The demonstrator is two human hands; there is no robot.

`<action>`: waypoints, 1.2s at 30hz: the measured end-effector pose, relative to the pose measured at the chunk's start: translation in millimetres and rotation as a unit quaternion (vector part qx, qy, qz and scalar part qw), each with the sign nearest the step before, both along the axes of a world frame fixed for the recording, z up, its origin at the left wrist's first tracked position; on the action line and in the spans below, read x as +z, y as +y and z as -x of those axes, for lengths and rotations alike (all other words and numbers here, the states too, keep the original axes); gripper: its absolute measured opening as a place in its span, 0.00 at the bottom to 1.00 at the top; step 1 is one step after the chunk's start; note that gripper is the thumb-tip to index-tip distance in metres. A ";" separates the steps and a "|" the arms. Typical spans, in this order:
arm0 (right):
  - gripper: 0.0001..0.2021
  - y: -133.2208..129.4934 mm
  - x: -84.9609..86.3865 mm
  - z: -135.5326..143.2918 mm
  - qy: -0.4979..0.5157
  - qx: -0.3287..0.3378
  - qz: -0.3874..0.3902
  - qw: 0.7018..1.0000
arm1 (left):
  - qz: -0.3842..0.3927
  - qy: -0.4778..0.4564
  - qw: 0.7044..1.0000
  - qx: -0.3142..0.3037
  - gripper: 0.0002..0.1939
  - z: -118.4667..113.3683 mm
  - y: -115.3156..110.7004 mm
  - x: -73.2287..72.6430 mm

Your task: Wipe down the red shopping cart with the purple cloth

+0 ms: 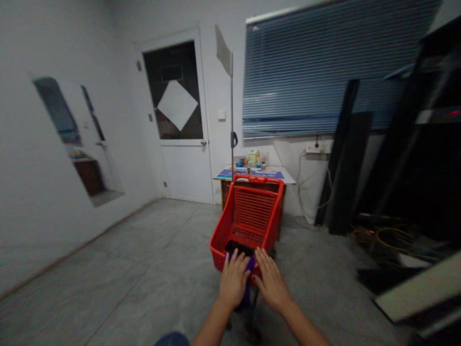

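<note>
A red plastic shopping cart (254, 209) stands on the floor in front of me, its slatted basket facing me. My left hand (234, 278) lies over the cart's near edge, fingers stretched forward, over something purple (251, 263) that looks like cloth. Beside it on the right, my right hand (270, 278) reaches to the same edge with its fingers extended and slightly apart. Whether the palms press on the rim cannot be made out. Something dark lies in the basket just beyond my fingertips. The cart's lower parts are blurred and partly hidden by my hands.
Behind the cart, a small table (286, 177) holds several little items. A thin pole with a flag (224, 50) rises beside the cart. The white door (185, 168) is at the back left, a mirror (81, 144) on the left wall. Dark panels (351, 173) and cables fill the right side.
</note>
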State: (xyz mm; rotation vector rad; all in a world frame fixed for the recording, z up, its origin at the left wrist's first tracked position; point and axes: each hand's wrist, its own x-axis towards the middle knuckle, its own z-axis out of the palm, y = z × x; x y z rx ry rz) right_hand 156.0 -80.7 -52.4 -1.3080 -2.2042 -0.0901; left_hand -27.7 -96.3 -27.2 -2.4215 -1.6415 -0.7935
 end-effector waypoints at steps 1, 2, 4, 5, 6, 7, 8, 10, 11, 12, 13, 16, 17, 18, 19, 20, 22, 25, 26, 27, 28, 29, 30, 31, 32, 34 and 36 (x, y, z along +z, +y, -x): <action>0.35 0.0 0.6 -1.2 -0.002 0.003 0.000 1.000 | -0.001 0.007 1.000 -0.002 0.21 5.9 1.1 1.4; 0.35 -0.1 1.2 -1.7 -0.004 0.006 0.000 1.000 | 0.000 0.011 1.000 0.005 0.21 12.0 2.3 2.5; 0.36 -0.3 1.3 -0.5 -0.001 0.010 -0.002 1.000 | -0.002 0.009 1.000 0.027 0.21 20.5 4.1 3.2; 0.36 -0.3 0.9 1.1 0.003 0.011 -0.003 1.000 | -0.005 0.006 0.999 0.037 0.21 21.6 4.3 2.7; 0.36 -0.1 0.1 3.0 0.009 0.011 -0.005 1.000 | -0.010 0.002 0.999 0.043 0.20 20.0 3.9 1.9; 0.36 0.1 -0.8 4.9 0.013 0.012 -0.008 1.000 | -0.014 0.000 0.999 0.044 0.20 16.2 3.1 0.9; 0.36 0.3 -1.6 6.4 0.017 0.012 -0.009 1.000 | -0.017 -0.002 0.999 0.041 0.20 10.7 2.1 -0.1; 0.36 0.4 -2.4 8.0 0.020 0.011 -0.008 1.000 | -0.019 -0.006 0.999 0.029 0.20 -1.2 0.0 -1.8; 0.36 0.3 -2.2 7.8 0.021 0.008 -0.006 1.000 | -0.018 -0.008 1.000 0.021 0.20 -5.5 -0.6 -2.1; 0.36 0.0 -1.6 7.1 0.020 0.005 -0.002 1.000 | -0.016 -0.007 1.000 0.012 0.21 -7.5 -0.8 -2.2; 0.35 -0.5 -0.7 6.1 0.018 0.002 0.002 1.000 | -0.015 -0.004 1.000 0.004 0.21 -6.9 -0.5 -1.9; 0.34 -1.9 1.2 3.3 0.012 0.003 0.012 1.000 | -0.019 0.010 1.000 -0.002 0.22 7.2 3.0 -0.9; 0.35 -2.0 1.1 3.3 0.010 0.005 0.013 1.000 | -0.022 0.008 1.000 0.010 0.21 13.1 4.5 -0.8; 0.35 -1.9 0.5 3.9 0.010 0.006 0.012 1.000 | -0.023 0.007 0.999 0.021 0.21 17.9 5.7 -0.8; 0.35 -1.6 -0.5 5.1 0.011 0.005 0.009 1.000 | -0.024 0.003 0.999 0.032 0.21 20.7 6.4 -0.9; 0.36 -1.1 -1.7 6.8 0.015 0.005 0.004 1.000 | -0.024 -0.001 0.999 0.040 0.20 21.1 6.5 -0.9; 0.36 -0.2 -4.3 10.8 0.025 0.001 -0.007 1.000 | -0.026 -0.010 0.999 0.043 0.20 14.9 4.8 -0.6; 0.36 -0.3 -6.5 14.0 0.037 -0.004 -0.019 0.999 | -0.024 -0.019 0.999 0.019 0.20 -1.9 0.1 1.0; 0.36 -0.8 -6.5 13.5 0.038 -0.006 -0.020 0.999 | -0.020 -0.018 1.000 0.008 0.20 -6.1 -1.2 1.8; 0.36 -1.3 -6.3 12.2 0.037 -0.006 -0.019 0.999 | -0.015 -0.016 1.000 -0.001 0.20 -8.7 -2.1 2.6; 0.35 -1.5 -5.7 10.2 0.034 -0.005 -0.017 0.999 | -0.009 -0.012 1.000 -0.008 0.21 -9.5 -2.4 3.4; 0.34 -1.2 -4.7 7.6 0.029 -0.003 -0.014 0.999 | -0.005 -0.010 1.000 -0.013 0.21 -8.9 -2.1 4.0; 0.33 -0.1 -3.2 4.8 0.023 0.001 -0.010 1.000 | -0.002 -0.007 1.000 -0.017 0.20 -7.4 -1.3 4.5; 0.32 2.0 -1.1 1.8 0.015 0.007 -0.006 1.000 | 0.000 -0.006 1.000 -0.020 0.20 -5.4 -0.3 4.6; 0.31 5.2 1.7 -1.0 0.007 0.013 -0.001 1.000 | 0.001 -0.007 1.000 -0.022 0.21 -3.5 1.0 4.6; 0.29 14.5 9.4 -5.6 -0.004 0.011 0.006 1.000 | 0.001 -0.011 1.000 -0.021 0.21 -1.1 3.2 3.7; 0.28 25.6 18.8 -8.7 -0.006 -0.013 0.011 1.000 | 0.001 -0.017 1.000 -0.017 0.21 -0.5 4.7 2.5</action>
